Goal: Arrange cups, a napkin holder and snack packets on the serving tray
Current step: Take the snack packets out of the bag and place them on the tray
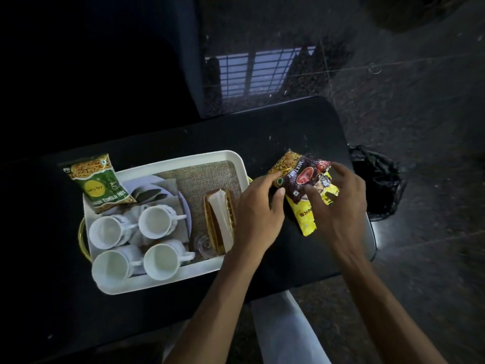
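Note:
A white serving tray (168, 283) lies on a black table. Several white cups (157, 223) stand in its left half. A wooden napkin holder (219, 219) with white napkins stands on the tray's right side. A green snack packet (98, 181) leans on the tray's far left corner. Right of the tray, a maroon mixture packet (304, 177) lies over a yellow packet (307, 219). My left hand (258, 214) pinches the maroon packet's left edge. My right hand (338, 203) grips its right side from above.
A small clear glass (203, 244) sits in the tray beside the napkin holder. A crumpled black plastic bag (378, 179) lies off the table's right end. A dark chair back stands beyond the table (275, 132). The shiny floor reflects a window.

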`<act>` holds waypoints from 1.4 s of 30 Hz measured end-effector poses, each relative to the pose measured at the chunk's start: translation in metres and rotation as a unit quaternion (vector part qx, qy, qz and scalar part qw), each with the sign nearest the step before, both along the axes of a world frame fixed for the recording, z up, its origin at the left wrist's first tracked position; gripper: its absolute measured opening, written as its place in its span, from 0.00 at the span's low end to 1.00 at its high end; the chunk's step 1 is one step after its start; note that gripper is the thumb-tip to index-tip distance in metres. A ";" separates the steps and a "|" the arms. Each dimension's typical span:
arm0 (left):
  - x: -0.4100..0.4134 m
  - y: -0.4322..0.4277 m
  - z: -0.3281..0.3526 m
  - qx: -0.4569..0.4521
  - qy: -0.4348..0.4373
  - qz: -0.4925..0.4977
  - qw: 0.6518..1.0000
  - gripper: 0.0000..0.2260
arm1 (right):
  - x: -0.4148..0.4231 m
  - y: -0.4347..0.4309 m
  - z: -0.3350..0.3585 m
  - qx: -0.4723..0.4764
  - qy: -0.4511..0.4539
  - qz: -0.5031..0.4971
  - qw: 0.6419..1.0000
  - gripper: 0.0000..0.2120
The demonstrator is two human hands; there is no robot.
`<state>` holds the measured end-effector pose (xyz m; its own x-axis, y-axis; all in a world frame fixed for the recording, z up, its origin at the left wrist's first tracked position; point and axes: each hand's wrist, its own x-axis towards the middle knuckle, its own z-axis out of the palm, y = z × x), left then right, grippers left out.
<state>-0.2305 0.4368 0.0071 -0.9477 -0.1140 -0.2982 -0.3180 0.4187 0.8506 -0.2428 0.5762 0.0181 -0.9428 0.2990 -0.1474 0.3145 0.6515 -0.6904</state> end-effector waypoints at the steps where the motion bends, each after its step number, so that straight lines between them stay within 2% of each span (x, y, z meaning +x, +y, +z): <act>1: -0.003 0.005 -0.003 -0.005 -0.005 0.001 1.000 0.17 | -0.002 0.002 -0.003 -0.018 -0.019 -0.012 1.000 0.33; 3: -0.009 0.013 -0.009 -0.013 -0.021 0.002 1.000 0.19 | -0.009 0.003 -0.011 -0.067 -0.053 -0.039 0.996 0.39; 6: -0.013 0.021 -0.013 -0.014 -0.048 -0.012 0.999 0.21 | -0.017 0.003 -0.021 -0.124 -0.074 -0.057 0.988 0.41; 9: -0.013 0.025 -0.016 -0.019 -0.063 -0.030 0.997 0.22 | -0.021 0.000 -0.031 -0.170 -0.093 -0.060 0.979 0.40; 11: -0.012 0.026 -0.018 -0.024 -0.071 -0.038 0.996 0.23 | -0.025 -0.002 -0.035 -0.169 -0.096 -0.055 0.979 0.38; 16: -0.013 0.017 -0.018 -0.031 -0.069 -0.043 0.996 0.22 | -0.037 -0.010 -0.036 -0.159 -0.051 -0.024 0.986 0.31; 20: -0.021 -0.007 -0.005 -0.026 -0.043 -0.023 0.998 0.21 | -0.046 -0.016 -0.033 -0.142 -0.022 0.019 0.990 0.29; 24: -0.034 -0.041 0.010 -0.059 0.010 0.015 0.998 0.21 | -0.053 -0.021 -0.019 -0.131 0.000 0.075 0.989 0.28; 27: -0.045 -0.071 0.018 -0.065 0.017 -0.006 0.998 0.29 | -0.057 -0.028 0.000 -0.115 0.027 0.134 0.984 0.29; 31: -0.052 -0.105 0.030 -0.024 0.017 -0.102 0.994 0.39 | -0.065 -0.039 0.031 -0.119 0.047 0.234 0.964 0.31; 33: -0.050 -0.118 0.035 -0.039 0.032 -0.135 0.990 0.37 | -0.068 -0.046 0.047 -0.130 0.045 0.288 0.948 0.32; 36: -0.038 -0.135 0.042 -0.040 0.061 -0.118 0.990 0.28 | -0.071 -0.065 0.060 -0.145 0.050 0.331 0.931 0.31; 39: -0.024 -0.155 0.042 -0.040 0.071 -0.050 0.995 0.23 | -0.067 -0.085 0.062 -0.205 0.048 0.313 0.926 0.30; 42: -0.008 -0.179 0.036 -0.009 0.062 0.034 0.997 0.20 | -0.059 -0.109 0.052 -0.249 -0.018 0.283 0.926 0.37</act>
<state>-0.2389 0.2578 0.0433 -0.9671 -0.1840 -0.1759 -0.2386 0.4149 0.8780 -0.3023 0.4675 0.0698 -0.9197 -0.3544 -0.1690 0.0496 0.3219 -0.9455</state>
